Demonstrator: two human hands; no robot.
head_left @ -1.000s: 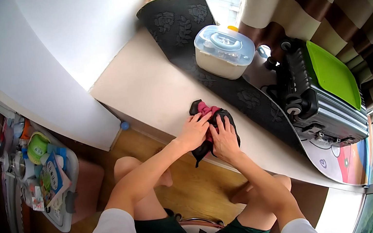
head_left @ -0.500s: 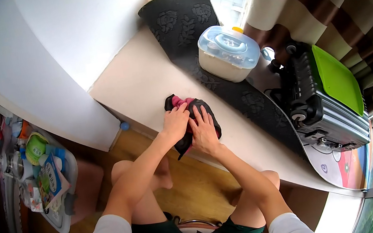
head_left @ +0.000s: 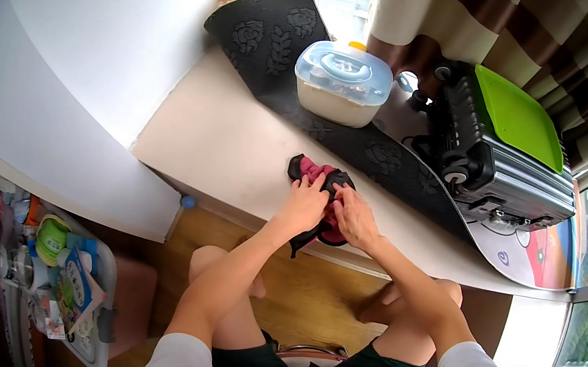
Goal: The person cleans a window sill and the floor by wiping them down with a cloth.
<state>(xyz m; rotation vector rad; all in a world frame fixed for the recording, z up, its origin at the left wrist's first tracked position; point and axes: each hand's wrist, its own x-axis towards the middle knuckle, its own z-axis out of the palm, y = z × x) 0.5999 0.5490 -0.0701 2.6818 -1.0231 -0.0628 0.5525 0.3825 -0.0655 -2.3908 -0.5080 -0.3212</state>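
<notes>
A crumpled black and dark-pink cloth item (head_left: 313, 170) lies on the pale ledge (head_left: 226, 148), close to its front edge. What kind of item it is, I cannot make out. My left hand (head_left: 304, 206) grips its left side, fingertips pressed into the pink and black fabric. From the right, my right hand (head_left: 356, 217) pinches the black part with bent fingers. Both hands nearly meet over the bundle and hide its middle. Pink folds and a black strip show below them, at the edge of the ledge.
A dark embossed mat (head_left: 277, 38) runs along the ledge behind the cloth, bearing a lidded plastic box (head_left: 345, 85). To the right lies a suitcase (head_left: 511, 178) with a green tray (head_left: 522, 118). A bin (head_left: 110, 280) full of packages stands on the left.
The cloth has shifted right along the ledge and is more bunched, with more pink showing below. My right hand's fingers, spread flat before, are now bent into the fabric.
</notes>
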